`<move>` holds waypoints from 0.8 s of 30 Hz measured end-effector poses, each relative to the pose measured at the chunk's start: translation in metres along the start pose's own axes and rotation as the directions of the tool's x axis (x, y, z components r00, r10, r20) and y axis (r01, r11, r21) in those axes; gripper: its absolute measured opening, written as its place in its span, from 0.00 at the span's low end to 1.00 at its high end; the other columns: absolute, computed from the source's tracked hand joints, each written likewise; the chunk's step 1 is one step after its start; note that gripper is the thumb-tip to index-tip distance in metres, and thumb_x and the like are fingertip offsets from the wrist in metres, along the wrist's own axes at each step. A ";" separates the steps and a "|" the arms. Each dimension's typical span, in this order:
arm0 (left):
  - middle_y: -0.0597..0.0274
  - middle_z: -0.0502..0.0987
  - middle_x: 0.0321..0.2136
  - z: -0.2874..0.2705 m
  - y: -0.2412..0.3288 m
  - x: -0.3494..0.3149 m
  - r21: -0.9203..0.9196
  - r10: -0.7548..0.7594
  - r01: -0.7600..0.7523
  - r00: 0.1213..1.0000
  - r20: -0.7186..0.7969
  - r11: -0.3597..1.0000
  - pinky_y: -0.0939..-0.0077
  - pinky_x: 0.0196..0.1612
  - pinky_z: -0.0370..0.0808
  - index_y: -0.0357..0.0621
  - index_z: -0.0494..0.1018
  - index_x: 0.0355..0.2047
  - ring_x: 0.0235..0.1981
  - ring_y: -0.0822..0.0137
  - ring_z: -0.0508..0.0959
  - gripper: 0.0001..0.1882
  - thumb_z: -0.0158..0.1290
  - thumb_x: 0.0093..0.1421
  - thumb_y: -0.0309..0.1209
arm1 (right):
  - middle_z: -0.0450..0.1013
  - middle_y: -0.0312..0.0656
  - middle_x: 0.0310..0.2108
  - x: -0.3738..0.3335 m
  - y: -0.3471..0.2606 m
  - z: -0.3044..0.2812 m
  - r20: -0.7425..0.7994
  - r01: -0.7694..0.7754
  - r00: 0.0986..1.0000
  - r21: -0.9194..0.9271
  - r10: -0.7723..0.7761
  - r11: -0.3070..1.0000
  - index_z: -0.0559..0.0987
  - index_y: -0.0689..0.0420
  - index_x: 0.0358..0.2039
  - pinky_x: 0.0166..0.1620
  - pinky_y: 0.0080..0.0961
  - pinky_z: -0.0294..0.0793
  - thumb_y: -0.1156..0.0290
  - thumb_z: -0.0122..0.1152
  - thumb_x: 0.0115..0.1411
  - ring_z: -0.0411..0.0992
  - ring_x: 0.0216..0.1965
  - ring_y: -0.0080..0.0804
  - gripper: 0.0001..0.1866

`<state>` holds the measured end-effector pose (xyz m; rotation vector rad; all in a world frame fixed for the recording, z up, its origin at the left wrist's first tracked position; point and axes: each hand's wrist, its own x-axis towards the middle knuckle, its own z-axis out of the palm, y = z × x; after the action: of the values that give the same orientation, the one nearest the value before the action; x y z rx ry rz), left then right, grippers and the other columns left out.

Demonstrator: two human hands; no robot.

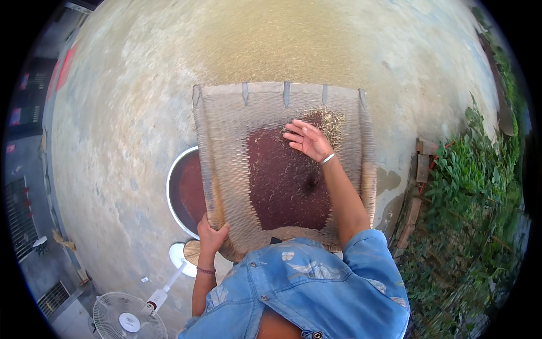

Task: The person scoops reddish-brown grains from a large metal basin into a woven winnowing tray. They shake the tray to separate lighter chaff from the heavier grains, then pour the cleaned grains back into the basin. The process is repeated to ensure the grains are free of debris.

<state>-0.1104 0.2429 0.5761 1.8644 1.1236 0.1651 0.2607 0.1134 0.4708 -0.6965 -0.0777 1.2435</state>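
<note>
A woven winnowing basket [226,141] is held out in front of me, its flat far edge strapped with several dark strips. Dark reddish-brown small seeds [282,198] spread over its middle, with pale bits of chaff [333,129] gathered toward the far right. My left hand [211,235] is closed round the basket's near left rim. Over the far part of the seeds is my right hand [309,141], palm turned up and to the left, fingers stretched out with nothing in them. I cannot tell whether it touches the seeds.
A metal basin [172,189] of similar reddish seeds stands to the left, partly under the basket. Near it are a straw-coloured brush-like thing [193,252] and a standing fan [130,322]. Chaff [282,39] covers the concrete ahead. Bricks [411,217] border green plants [468,175] at right.
</note>
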 end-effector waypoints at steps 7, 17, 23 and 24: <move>0.49 0.77 0.26 0.000 0.004 -0.002 0.010 -0.024 0.024 1.000 -0.004 1.000 0.70 0.35 0.73 0.30 0.69 0.37 0.28 0.58 0.79 0.22 0.58 0.39 0.27 | 0.63 0.51 0.54 -0.015 -0.024 -0.042 -0.088 0.050 0.995 -0.043 -0.053 0.998 0.63 0.62 0.55 0.46 0.35 0.75 0.68 0.47 0.62 0.67 0.51 0.45 0.22; 0.48 0.77 0.27 0.001 0.002 -0.002 0.012 -0.031 0.031 0.999 -0.008 0.999 0.69 0.35 0.73 0.30 0.69 0.36 0.29 0.57 0.79 0.22 0.58 0.38 0.27 | 0.69 0.51 0.48 -0.066 -0.038 -0.045 -0.225 -0.236 0.958 -0.280 0.176 0.931 0.67 0.62 0.52 0.43 0.33 0.76 0.69 0.48 0.62 0.71 0.47 0.42 0.18; 0.49 0.77 0.26 0.002 -0.004 -0.002 0.028 -0.008 0.009 1.000 -0.009 1.000 0.69 0.35 0.73 0.30 0.69 0.36 0.28 0.58 0.78 0.22 0.58 0.39 0.27 | 0.69 0.51 0.48 -0.068 -0.016 -0.045 -0.260 -0.264 0.945 -0.247 0.199 0.932 0.67 0.63 0.51 0.45 0.31 0.75 0.70 0.46 0.63 0.70 0.48 0.40 0.17; 0.49 0.77 0.26 0.002 -0.004 -0.002 0.041 0.015 -0.014 1.000 -0.015 0.999 0.69 0.34 0.73 0.30 0.69 0.36 0.28 0.58 0.78 0.22 0.58 0.39 0.27 | 0.69 0.51 0.49 -0.066 -0.016 -0.044 -0.290 -0.194 0.949 -0.230 0.123 0.954 0.67 0.63 0.51 0.45 0.29 0.75 0.71 0.45 0.63 0.70 0.48 0.39 0.17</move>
<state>-0.1133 0.2409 0.5728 1.9104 1.1318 0.1659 0.2698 0.0332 0.4643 -1.1128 0.0481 1.2934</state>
